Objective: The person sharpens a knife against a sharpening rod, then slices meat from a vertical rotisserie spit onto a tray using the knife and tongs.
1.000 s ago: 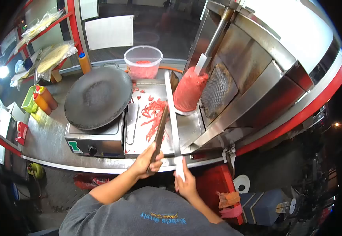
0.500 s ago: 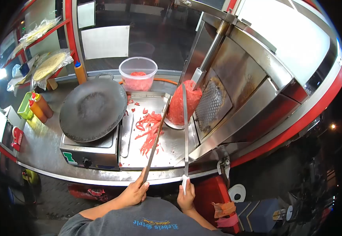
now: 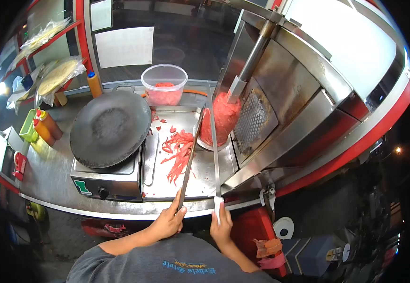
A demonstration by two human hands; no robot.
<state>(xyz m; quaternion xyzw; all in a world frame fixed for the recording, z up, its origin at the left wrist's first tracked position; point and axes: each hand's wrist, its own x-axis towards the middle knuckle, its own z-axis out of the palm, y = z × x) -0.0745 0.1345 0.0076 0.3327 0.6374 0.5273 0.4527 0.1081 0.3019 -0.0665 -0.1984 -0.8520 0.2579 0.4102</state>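
Two tools call for light, steady pressure: we do best to keep the knife (image 3: pixel 216 165) nearly parallel to the side of the meat (image 3: pixel 226 120), at twelve o'clock from our right hand (image 3: pixel 221 227), with the bar (image 3: pixel 187 174) angled beside it near the shreds (image 3: pixel 179 148), at twelve o'clock from our left hand (image 3: pixel 168 221). Our right fingers close round the knife's white handle, our left grip the bar's lower end, and we cannot tell whether the blade touches the meat.
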